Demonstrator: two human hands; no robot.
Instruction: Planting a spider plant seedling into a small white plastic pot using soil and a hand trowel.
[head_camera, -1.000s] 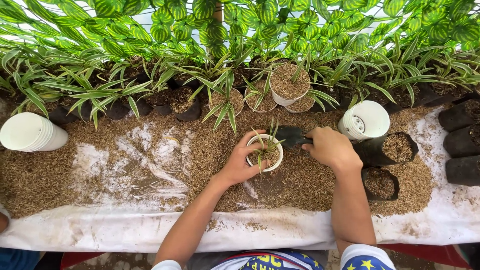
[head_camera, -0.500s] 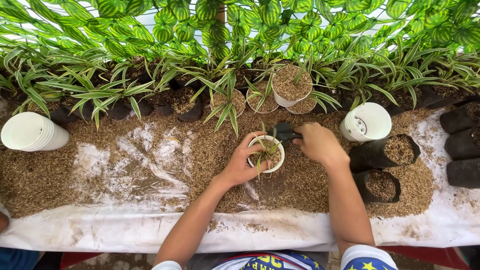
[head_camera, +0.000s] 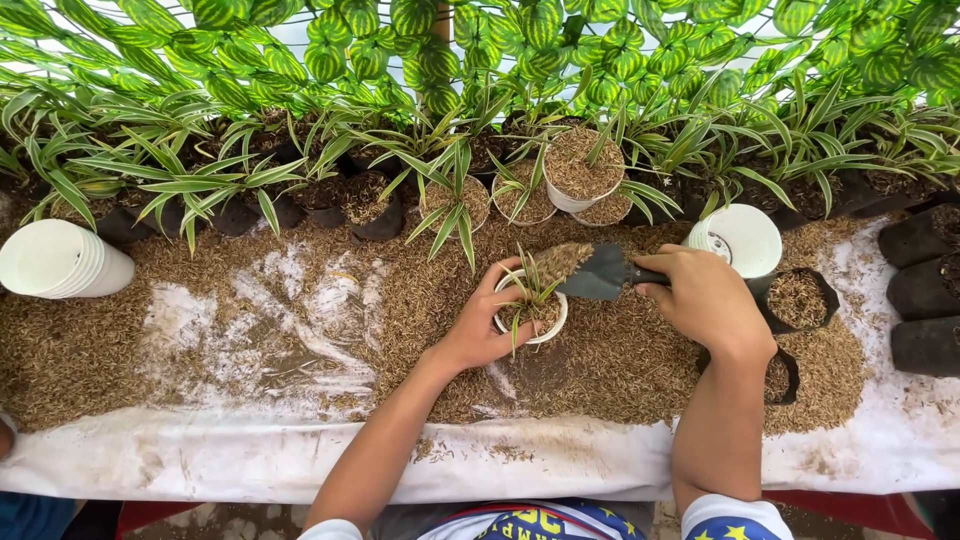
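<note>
Trowel load poised over the pot

Head view: the right hand (head_camera: 705, 295) grips a dark trowel (head_camera: 598, 272) heaped with husk, its tip just over the white pot (head_camera: 530, 310) mid-counter (head_camera: 250, 330). The left hand (head_camera: 480, 325) cups that pot's near side, steadying it. Tip too fast and husk could spill past the narrow rim, or bury and bend the small striped plant (head_camera: 530, 285). The pot looks partly filled, upright, its thin leaves splayed.

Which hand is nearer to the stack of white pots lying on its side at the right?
The right hand. It grips the trowel just beside and below the stack of white pots. The left hand holds the small white pot, farther left.
</note>
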